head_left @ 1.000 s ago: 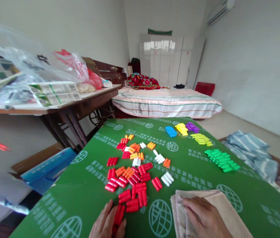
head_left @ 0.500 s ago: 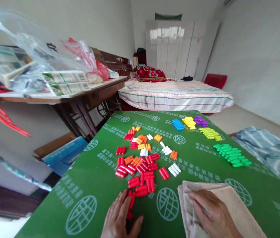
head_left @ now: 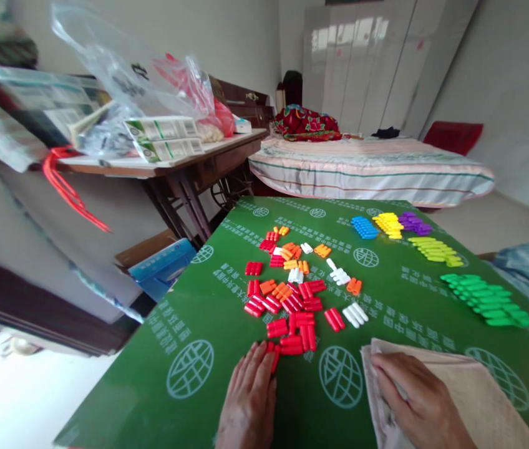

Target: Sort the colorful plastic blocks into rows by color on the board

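Note:
My left hand (head_left: 248, 393) lies flat near the front of the green table (head_left: 119, 380), fingers stretched out and close together. Its fingertips touch a few small red plastic tubes (head_left: 272, 357), partly hidden under them. Just beyond are more red tubes (head_left: 309, 337) in short side-by-side groups, with orange tubes (head_left: 283, 291) and white tubes (head_left: 355, 314) among and beside them. On the right, my right hand (head_left: 417, 393) is closed on the left part of a folded beige cloth (head_left: 484, 399); its fingertips are partly hidden.
Sorted blue tubes (head_left: 364, 227), yellow tubes (head_left: 388, 224), purple tubes (head_left: 414, 222), lime tubes (head_left: 435, 251) and green tubes (head_left: 486, 299) lie at the back right. A side table (head_left: 161, 167) with bags and boxes stands left; a bed (head_left: 367, 165) is behind.
The view has swung left, so things sit further right. My left hand has drawn its thumb in, and the red tubes by it are now closer to the red group. My right hand stays on the cloth.

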`<state>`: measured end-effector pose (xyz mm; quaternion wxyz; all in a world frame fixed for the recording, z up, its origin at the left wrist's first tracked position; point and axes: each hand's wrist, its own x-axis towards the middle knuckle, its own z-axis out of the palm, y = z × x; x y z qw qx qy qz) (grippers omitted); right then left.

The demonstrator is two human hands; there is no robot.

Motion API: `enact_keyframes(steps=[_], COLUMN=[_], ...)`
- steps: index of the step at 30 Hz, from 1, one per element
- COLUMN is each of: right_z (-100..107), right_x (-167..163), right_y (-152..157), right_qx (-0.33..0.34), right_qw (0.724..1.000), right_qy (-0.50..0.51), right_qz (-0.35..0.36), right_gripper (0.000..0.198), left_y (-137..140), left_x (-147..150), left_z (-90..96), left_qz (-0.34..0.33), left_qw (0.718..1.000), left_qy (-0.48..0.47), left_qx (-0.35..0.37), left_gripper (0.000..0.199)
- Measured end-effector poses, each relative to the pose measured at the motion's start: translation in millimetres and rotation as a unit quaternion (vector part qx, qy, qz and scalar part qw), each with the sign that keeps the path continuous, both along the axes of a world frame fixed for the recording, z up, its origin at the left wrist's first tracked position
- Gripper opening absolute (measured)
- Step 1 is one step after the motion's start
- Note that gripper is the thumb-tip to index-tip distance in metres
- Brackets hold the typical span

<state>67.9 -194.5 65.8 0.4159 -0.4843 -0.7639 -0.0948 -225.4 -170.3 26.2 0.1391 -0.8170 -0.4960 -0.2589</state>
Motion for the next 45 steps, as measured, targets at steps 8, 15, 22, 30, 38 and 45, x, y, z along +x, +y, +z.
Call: enact_keyframes(steps=[8, 15, 22, 30, 38, 45], right_z=[2, 2, -2, -8, 2, 16], right_x=[-19, -30, -41, -45, -44, -38], right_y=[10, 21, 27, 28, 37, 52], right_qx=[-0.039, -0.066, -0.117, -0.161, -0.165, -0.140], right_qw=[0.999, 0.997, 0.992, 0.986, 0.985, 0.989], right_qy=[0.008, 0.002, -0.004, -0.026, -0.025, -0.034], right_qz=[0.011, 0.024, 0.038, 0.037, 0.035, 0.038], right_gripper=[0.015, 0.016, 0.017, 0.016, 0.013, 0.014], left_y=[-2, -3, -2, 5, 17, 9], left_x=[0, 4, 3, -6, -6, -7], left_z=[2.4, 6.3, 4.6, -1.7, -14.5, -2.9], left_qz=[0.006, 0.012, 0.009, -0.012, -0.013, -0.013], left_qw=[0.999, 0.999, 0.998, 0.995, 0.984, 0.992], left_qy=[0.053, 0.046, 0.064, 0.078, 0.081, 0.105], left_qx=[-0.005, 0.017, 0.019, 0.057, 0.156, 0.068], left_gripper=[0.045, 0.039, 0.042, 0.058, 0.060, 0.060])
